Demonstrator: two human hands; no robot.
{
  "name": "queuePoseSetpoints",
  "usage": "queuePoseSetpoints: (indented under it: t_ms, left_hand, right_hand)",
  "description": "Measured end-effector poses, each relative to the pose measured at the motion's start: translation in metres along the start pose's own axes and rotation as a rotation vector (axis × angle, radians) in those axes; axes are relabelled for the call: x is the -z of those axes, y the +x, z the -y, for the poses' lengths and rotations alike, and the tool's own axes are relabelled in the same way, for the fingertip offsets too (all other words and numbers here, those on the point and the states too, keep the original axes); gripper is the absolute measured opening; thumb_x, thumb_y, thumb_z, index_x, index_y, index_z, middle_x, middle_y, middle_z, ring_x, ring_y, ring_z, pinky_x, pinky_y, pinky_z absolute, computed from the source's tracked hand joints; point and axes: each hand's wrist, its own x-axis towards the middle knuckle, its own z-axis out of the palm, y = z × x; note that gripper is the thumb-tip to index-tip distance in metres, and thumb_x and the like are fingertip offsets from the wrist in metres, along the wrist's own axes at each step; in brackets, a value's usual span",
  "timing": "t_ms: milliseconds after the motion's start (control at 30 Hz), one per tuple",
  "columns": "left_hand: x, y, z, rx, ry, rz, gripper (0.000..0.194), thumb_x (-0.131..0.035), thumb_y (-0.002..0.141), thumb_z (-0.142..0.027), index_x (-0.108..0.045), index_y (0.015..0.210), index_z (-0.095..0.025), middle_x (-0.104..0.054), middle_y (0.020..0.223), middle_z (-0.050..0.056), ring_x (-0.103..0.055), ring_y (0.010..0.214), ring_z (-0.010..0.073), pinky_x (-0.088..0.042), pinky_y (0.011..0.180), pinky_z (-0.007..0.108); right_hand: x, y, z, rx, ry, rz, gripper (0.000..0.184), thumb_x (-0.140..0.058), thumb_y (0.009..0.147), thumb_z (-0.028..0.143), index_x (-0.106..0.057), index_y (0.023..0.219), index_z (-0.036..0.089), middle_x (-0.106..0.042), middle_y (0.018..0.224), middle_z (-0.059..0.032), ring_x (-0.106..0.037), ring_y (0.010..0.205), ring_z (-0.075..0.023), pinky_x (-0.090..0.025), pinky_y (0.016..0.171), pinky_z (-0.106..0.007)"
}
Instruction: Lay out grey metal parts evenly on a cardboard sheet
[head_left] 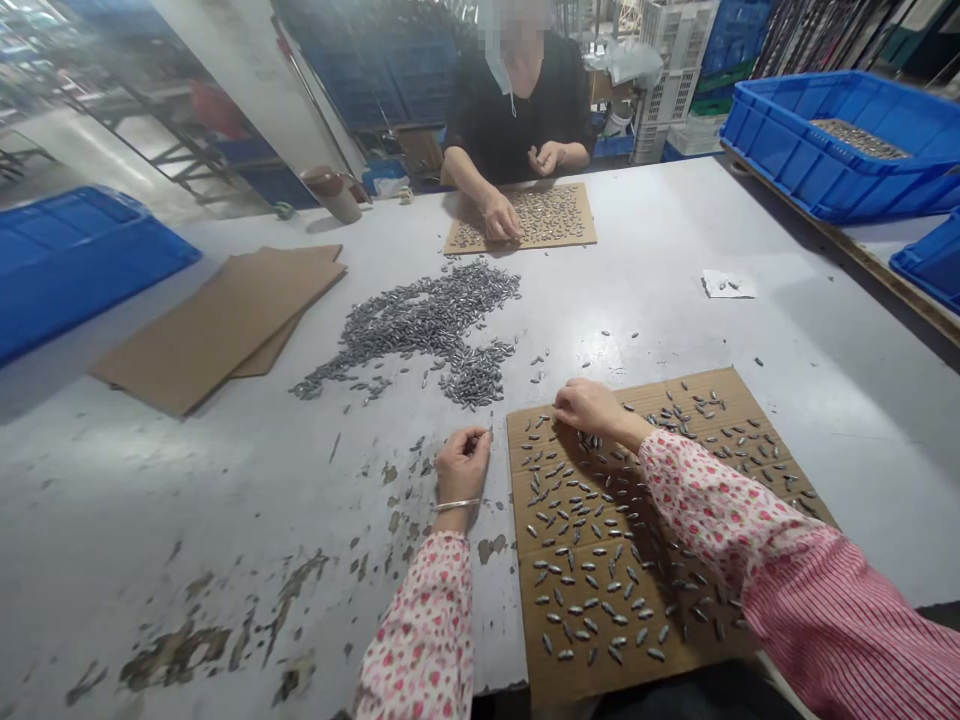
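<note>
My left hand (463, 464) is over the table just left of the cardboard sheet, its fingers closed in a pinch with a small grey metal piece (491, 424) at the tips. My right hand (589, 407) reaches over the far left corner of the cardboard sheet (600, 672), fingers bent down and pressed together; what they hold, if anything, is hidden. Many small spindle-shaped metal pieces (577, 505) lie spread apart on this sheet. Beyond my left hand lies a heap of the same pieces (427, 320), with a few strays around it.
Across the table (247, 480) a co-worker handles pieces on another cardboard sheet (454, 243). Spare cardboard sheets (217, 320) lie at the left, near a blue crate (82, 260). A blue bin (810, 165) stands at the right. A white scrap (727, 285) bears small pieces.
</note>
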Motion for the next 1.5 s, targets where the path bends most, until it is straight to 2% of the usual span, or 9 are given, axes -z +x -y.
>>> queuePoseSetpoints:
  t_ms: [100, 200, 333, 567, 733, 1000, 1267, 1367, 1500]
  left_hand:
    - [0.0, 0.0, -0.001, -0.003, 0.003, -0.01, 0.023, -0.059, 0.077, -0.038, -0.066, 0.08, -0.017, -0.062, 0.07, 0.001, -0.056, 0.063, 0.0121, -0.045, 0.065, 0.025]
    - [0.0, 0.0, -0.002, -0.01, 0.005, -0.012, 0.022, -0.059, 0.077, -0.038, -0.066, 0.08, -0.017, -0.062, 0.07, 0.001, -0.056, 0.063, 0.0122, -0.046, 0.066, 0.025]
    - [-0.001, 0.0, -0.002, -0.038, 0.033, -0.027, 0.021, -0.059, 0.077, -0.036, -0.066, 0.078, -0.017, -0.062, 0.069, 0.0, -0.055, 0.063, 0.012, -0.046, 0.066, 0.025]
    - [-0.002, 0.0, -0.002, -0.062, 0.039, -0.045, 0.019, -0.059, 0.078, -0.035, -0.066, 0.078, -0.018, -0.062, 0.07, 0.001, -0.055, 0.062, 0.012, -0.045, 0.065, 0.025]
    - [-0.002, 0.001, -0.004, -0.074, 0.038, -0.053, 0.018, -0.058, 0.078, -0.035, -0.066, 0.077, -0.018, -0.062, 0.069, 0.001, -0.055, 0.063, 0.0122, -0.045, 0.064, 0.025]
    - [-0.003, 0.001, -0.003, -0.063, 0.031, -0.049, 0.019, -0.057, 0.078, -0.036, -0.066, 0.076, -0.019, -0.062, 0.067, 0.0, -0.055, 0.061, 0.0121, -0.045, 0.063, 0.024]
    - [-0.003, 0.0, -0.004, -0.057, 0.041, -0.043, 0.019, -0.057, 0.078, -0.036, -0.065, 0.076, -0.019, -0.063, 0.069, 0.001, -0.056, 0.063, 0.0126, -0.047, 0.065, 0.025]
    - [-0.005, 0.0, -0.001, -0.059, 0.042, -0.052, 0.019, -0.057, 0.079, -0.035, -0.066, 0.076, -0.018, -0.063, 0.069, 0.001, -0.056, 0.063, 0.0123, -0.047, 0.066, 0.025]
    - [-0.007, 0.0, 0.004, -0.064, 0.047, -0.054, 0.018, -0.058, 0.079, -0.034, -0.066, 0.079, -0.018, -0.064, 0.07, 0.001, -0.056, 0.064, 0.0121, -0.046, 0.066, 0.024]
  right_hand:
    - [-0.001, -0.003, 0.007, 0.059, -0.094, 0.017, 0.018, -0.056, 0.088, 0.032, -0.068, 0.09, 0.02, -0.064, 0.097, -0.0074, -0.056, 0.095, -0.0208, -0.038, 0.075, -0.028]
    - [0.0, -0.004, 0.013, 0.06, -0.136, 0.027, 0.018, -0.051, 0.09, 0.025, -0.068, 0.093, 0.019, -0.065, 0.099, -0.0085, -0.056, 0.095, -0.0212, -0.038, 0.076, -0.029]
    - [0.004, -0.005, 0.014, 0.063, -0.099, 0.054, 0.021, -0.048, 0.09, 0.019, -0.069, 0.096, 0.02, -0.065, 0.1, -0.0076, -0.056, 0.093, -0.0198, -0.037, 0.076, -0.029]
    - [0.003, -0.007, 0.008, 0.121, -0.07, 0.033, 0.02, -0.05, 0.091, 0.023, -0.069, 0.096, 0.021, -0.064, 0.098, -0.0065, -0.055, 0.092, -0.0177, -0.037, 0.077, -0.026]
    - [-0.003, 0.002, 0.014, 0.077, -0.095, 0.023, 0.021, -0.052, 0.091, 0.031, -0.069, 0.095, 0.021, -0.063, 0.099, -0.0076, -0.055, 0.097, -0.0194, -0.039, 0.079, -0.027]
    - [0.003, 0.01, 0.028, 0.034, -0.16, 0.076, 0.023, -0.047, 0.092, 0.024, -0.068, 0.096, 0.02, -0.064, 0.101, -0.0094, -0.056, 0.098, -0.0204, -0.039, 0.08, -0.028]
    - [-0.004, 0.008, 0.026, 0.203, -0.157, 0.05, 0.021, -0.049, 0.091, 0.026, -0.069, 0.097, 0.02, -0.063, 0.102, -0.0089, -0.054, 0.097, -0.0209, -0.038, 0.079, -0.029]
    - [-0.007, 0.008, 0.03, 0.165, -0.182, 0.042, 0.022, -0.048, 0.091, 0.024, -0.069, 0.094, 0.018, -0.063, 0.101, -0.0106, -0.053, 0.098, -0.022, -0.038, 0.08, -0.03]
    - [0.001, 0.004, 0.03, 0.113, -0.13, 0.067, 0.021, -0.05, 0.091, 0.026, -0.069, 0.096, 0.019, -0.063, 0.102, -0.0094, -0.054, 0.098, -0.0209, -0.038, 0.079, -0.028]
